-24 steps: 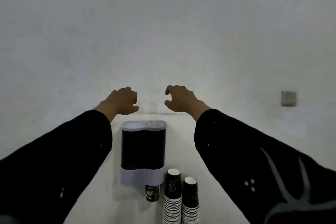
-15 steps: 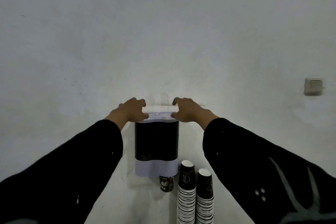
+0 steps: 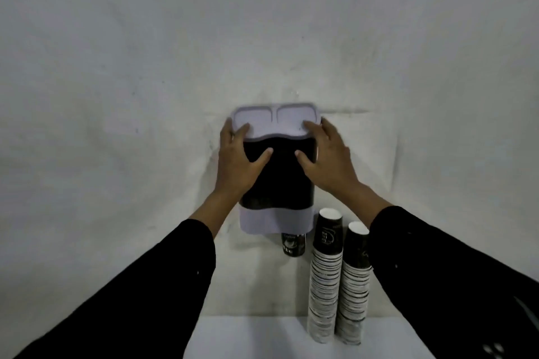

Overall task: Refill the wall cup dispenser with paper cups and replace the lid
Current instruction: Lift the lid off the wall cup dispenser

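A dark cup dispenser (image 3: pixel 280 178) with a pale lilac base hangs on the white wall. Its lilac lid (image 3: pixel 275 119) sits on top. My left hand (image 3: pixel 237 163) grips the lid's left end, fingers over the top, thumb on the dark front. My right hand (image 3: pixel 326 160) holds the right end the same way. One paper cup (image 3: pixel 293 244) pokes out below the dispenser. Two tall stacks of dark paper cups (image 3: pixel 325 280) (image 3: pixel 354 283) stand on the white surface, right of the dispenser.
A white table top (image 3: pixel 248 338) runs along the bottom, against the wall (image 3: pixel 175 52). My dark sleeves (image 3: pixel 151 294) reach in from both lower corners; the right sleeve (image 3: pixel 449 277) passes close beside the cup stacks.
Both hands came down from above the dispenser and closed on the two ends of the lid. The camera tilted, so the dispenser now sits higher and larger in view.
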